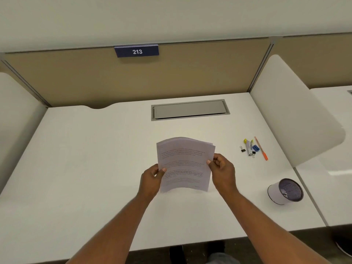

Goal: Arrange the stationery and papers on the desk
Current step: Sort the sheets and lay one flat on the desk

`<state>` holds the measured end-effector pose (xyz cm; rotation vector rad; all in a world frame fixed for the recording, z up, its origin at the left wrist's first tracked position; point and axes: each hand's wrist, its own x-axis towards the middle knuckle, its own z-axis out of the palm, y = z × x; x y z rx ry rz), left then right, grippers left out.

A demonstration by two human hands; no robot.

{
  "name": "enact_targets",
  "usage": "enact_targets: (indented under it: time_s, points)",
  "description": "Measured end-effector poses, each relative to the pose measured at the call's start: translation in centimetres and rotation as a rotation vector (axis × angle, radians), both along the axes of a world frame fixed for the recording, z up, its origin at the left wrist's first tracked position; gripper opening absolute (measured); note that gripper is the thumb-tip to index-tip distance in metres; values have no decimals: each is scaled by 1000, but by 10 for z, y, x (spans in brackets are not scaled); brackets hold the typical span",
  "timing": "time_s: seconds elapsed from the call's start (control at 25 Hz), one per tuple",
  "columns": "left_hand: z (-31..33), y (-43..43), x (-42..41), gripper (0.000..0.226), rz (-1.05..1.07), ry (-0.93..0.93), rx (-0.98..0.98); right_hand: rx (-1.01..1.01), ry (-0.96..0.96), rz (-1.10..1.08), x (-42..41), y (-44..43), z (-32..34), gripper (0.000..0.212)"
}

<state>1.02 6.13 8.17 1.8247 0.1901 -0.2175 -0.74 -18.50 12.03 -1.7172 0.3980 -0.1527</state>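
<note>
Both forearms reach in from the near edge of the worktop (pixel 85 178) and meet at the paper stack (pixel 184 161), taken here as reference. Left hand (pixel 152 178): grips the stack's left edge low down, thumb across the front sheet, fingers curled behind. Right hand (pixel 222 172): pinches the right edge slightly higher, thumb in front, fingers folded round the back. Stack sits near mid-worktop, held roughly on end, printed face toward the camera, sheets bowed outward, top edges slightly uneven. Cannot tell whether its bottom edge touches the worktop; a faint shadow lies just beneath. Right of the stack and a little nearer: mesh pen cup (pixel 285 191), tipped on its side, mouth toward the near right, well apart from the stack. Right of the stack and slightly farther: a small loose cluster, made up of a black binder clip (pixel 242 149), a whitish pen (pixel 248 148), a blue item (pixel 255 148) too small to identify, and an orange pen (pixel 261 148) at the outer side. Beyond the stack: grey cable hatch (pixel 190 110), lid closed, set flush in the worktop. Behind that, a beige partition (pixel 171 77) carrying a dark plate reading 213 (pixel 136 51), up and left of the stack.
</note>
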Motion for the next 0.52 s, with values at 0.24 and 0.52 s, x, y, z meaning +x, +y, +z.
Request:
enact_targets:
  time_s: [0.24, 0.52]
  points:
    - [4, -4, -6, 24, -63, 9, 10, -32, 23, 23, -10, -6, -4, 34]
    - [8, -10, -6, 19, -14, 19, -76, -16, 21, 3, -11, -8, -2, 16]
